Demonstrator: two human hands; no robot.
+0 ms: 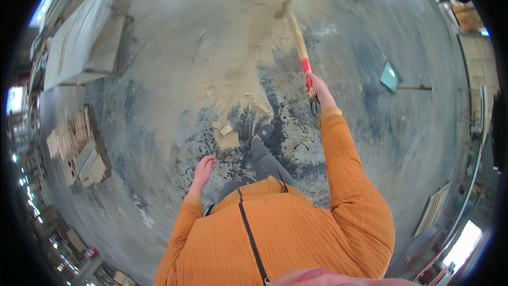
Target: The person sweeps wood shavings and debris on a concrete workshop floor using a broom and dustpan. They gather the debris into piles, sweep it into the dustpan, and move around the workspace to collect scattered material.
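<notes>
My right hand is wrapped round the handle of a broom, just below a red band. The broom reaches forward, with its tan bristle head at the floor far ahead among sawdust. My left hand hangs low beside my body, fingers loosely curled and a little apart, with nothing in them. Pale wood offcuts and a small flat board piece lie on the floor near my foot. Sawdust covers much of the floor ahead.
To the right, a teal pan with a long stick handle lies on the floor. A stack of thin wood pieces stands at left, with a large sheet-covered stack behind it. Boards lie at lower right.
</notes>
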